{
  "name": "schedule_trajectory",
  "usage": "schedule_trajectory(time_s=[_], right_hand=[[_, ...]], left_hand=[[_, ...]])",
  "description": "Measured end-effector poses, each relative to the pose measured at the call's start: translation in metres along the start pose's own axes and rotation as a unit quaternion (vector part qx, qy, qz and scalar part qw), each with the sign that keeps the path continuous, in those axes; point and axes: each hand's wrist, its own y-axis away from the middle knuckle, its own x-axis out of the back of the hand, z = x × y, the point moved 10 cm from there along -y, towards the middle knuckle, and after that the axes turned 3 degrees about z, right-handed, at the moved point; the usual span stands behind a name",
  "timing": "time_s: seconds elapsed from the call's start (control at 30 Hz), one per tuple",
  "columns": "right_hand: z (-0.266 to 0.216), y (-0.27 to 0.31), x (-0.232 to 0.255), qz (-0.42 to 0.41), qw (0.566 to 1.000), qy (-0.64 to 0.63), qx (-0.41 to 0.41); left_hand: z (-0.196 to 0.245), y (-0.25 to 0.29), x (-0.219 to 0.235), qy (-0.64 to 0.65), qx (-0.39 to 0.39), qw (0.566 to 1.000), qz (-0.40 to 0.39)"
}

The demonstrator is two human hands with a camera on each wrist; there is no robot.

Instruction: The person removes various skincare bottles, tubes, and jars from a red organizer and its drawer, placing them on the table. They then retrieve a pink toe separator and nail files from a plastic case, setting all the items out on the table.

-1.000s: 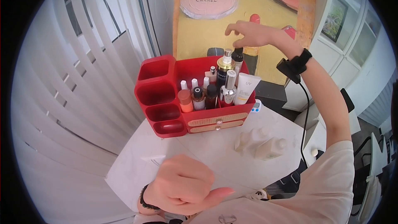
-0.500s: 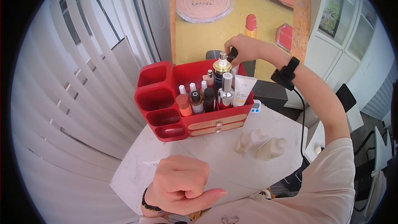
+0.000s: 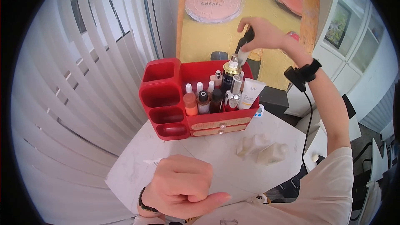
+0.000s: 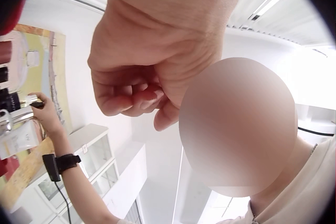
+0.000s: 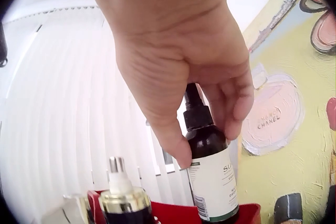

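Observation:
My right hand (image 3: 268, 36) grips a dark spray bottle (image 5: 211, 182) with a white label, thumb on one side and fingers on the other. The bottle stands over the back right of a red cosmetics organizer (image 3: 161, 87), its base overlapping the red rim in the right wrist view. Close by is a gold-collared pump bottle (image 5: 124, 203). Above the table's near edge, my left hand (image 3: 183, 185) has its fingers curled toward the palm and its thumb extended, holding nothing, as the left wrist view (image 4: 152, 50) also shows.
The organizer's right section holds several bottles, a silver-capped bottle (image 3: 234, 93) and a white UV tube (image 3: 251, 93). Two pale bottles, one a squarish bottle (image 3: 273, 154), sit on the white table (image 3: 225, 171). A yellow painting (image 3: 258, 0) stands behind; blinds (image 3: 79, 100) hang at left.
My right hand has come down to the dark spray bottle, gripped its top and raised it above where it stood in the organizer. The left hand stays about where it was.

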Motion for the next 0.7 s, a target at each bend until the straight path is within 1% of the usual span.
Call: schedule_trajectory(time_s=[0.03,0.1,0.13,0.2,0.23,0.27,0.3,0.33,0.4,0.43,0.47,0.5,0.53,0.57,0.63,0.67,0.7], right_hand=[[-0.006,0.001,0.009,-0.003,1.000,-0.001,-0.001],[-0.024,0.006,0.045,0.076,0.997,0.001,0.016],[-0.029,0.009,0.053,0.073,0.997,0.000,0.015],[-0.039,0.017,0.086,0.140,0.990,-0.026,0.020],[-0.063,0.027,0.092,0.137,0.990,-0.027,0.018],[-0.099,0.048,0.111,0.213,0.977,-0.029,0.005],[-0.118,0.064,0.132,0.289,0.957,-0.029,-0.008],[-0.119,0.069,0.143,0.289,0.957,-0.028,-0.009],[-0.114,0.072,0.142,0.202,0.975,-0.092,0.001],[-0.117,0.077,0.138,0.201,0.975,-0.091,-0.001],[-0.128,0.086,0.132,0.205,0.966,-0.151,0.034],[-0.142,0.095,0.127,0.209,0.953,-0.210,0.068],[-0.148,0.099,0.121,0.192,0.948,-0.251,0.028],[-0.143,0.102,0.119,0.192,0.948,-0.251,0.025],[-0.142,0.106,0.105,0.137,0.919,-0.363,0.070],[-0.146,0.111,0.100,0.127,0.921,-0.364,0.058],[-0.142,0.113,0.098,0.128,0.921,-0.365,0.054]], left_hand=[[0.001,0.000,-0.002,0.004,-0.003,1.000,-0.011],[0.000,-0.001,-0.003,0.006,-0.005,1.000,-0.017],[0.001,0.000,-0.004,0.007,-0.010,1.000,-0.024],[0.001,0.000,-0.002,-0.005,0.005,1.000,-0.008],[-0.001,-0.001,-0.001,-0.017,0.018,1.000,0.007],[-0.001,-0.002,-0.004,-0.015,0.020,1.000,0.006],[0.000,-0.004,-0.002,-0.025,0.015,0.999,0.033],[0.001,-0.006,0.001,-0.035,0.010,0.998,0.060],[-0.002,-0.006,0.006,-0.040,0.001,0.997,0.060],[-0.003,-0.006,0.008,-0.048,-0.009,0.997,0.062],[-0.005,-0.006,0.008,-0.047,-0.009,0.997,0.061],[-0.007,-0.006,0.012,-0.045,-0.006,0.996,0.080],[-0.009,-0.006,0.015,-0.044,-0.003,0.994,0.100],[-0.011,-0.005,0.014,-0.043,-0.001,0.994,0.098],[-0.013,-0.004,0.020,-0.046,0.001,0.990,0.135],[-0.015,-0.003,0.020,-0.045,0.003,0.990,0.132],[-0.016,-0.002,0.019,-0.049,-0.006,0.993,0.111]])
